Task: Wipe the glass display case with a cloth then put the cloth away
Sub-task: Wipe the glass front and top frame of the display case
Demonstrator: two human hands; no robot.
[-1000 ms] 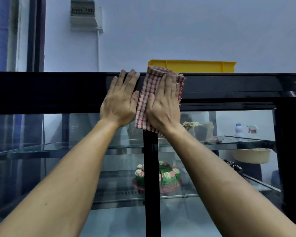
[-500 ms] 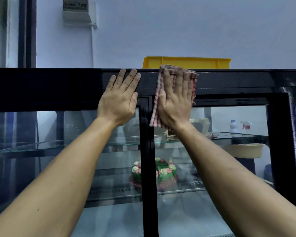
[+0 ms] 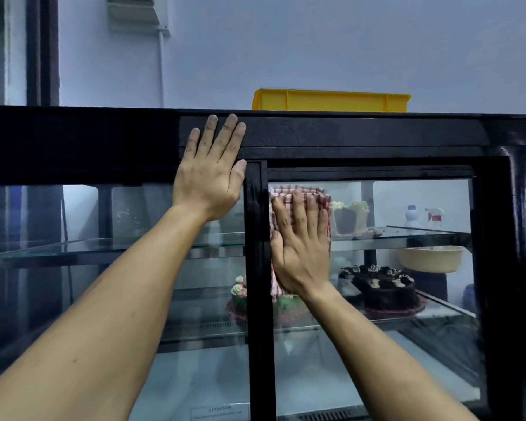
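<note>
The right hand (image 3: 301,250) lies flat with straight fingers on a red and white checked cloth (image 3: 298,192), pressing it on the glass door of the display case (image 3: 377,138). The cloth sits under the palm and peeks out above the fingertips and below the wrist, just beside the black bar in the middle of the case. The left hand (image 3: 210,174) is flat too, fingers straight, holding nothing. It rests on the black top frame, up and to the left of the right hand, with the thumb touching the middle bar.

Behind the glass, to the right of the right hand, sits a chocolate cake (image 3: 383,287). Below the right hand is a green cake (image 3: 240,296), partly hidden. A yellow tray (image 3: 331,100) sits on top of the case, above both hands.
</note>
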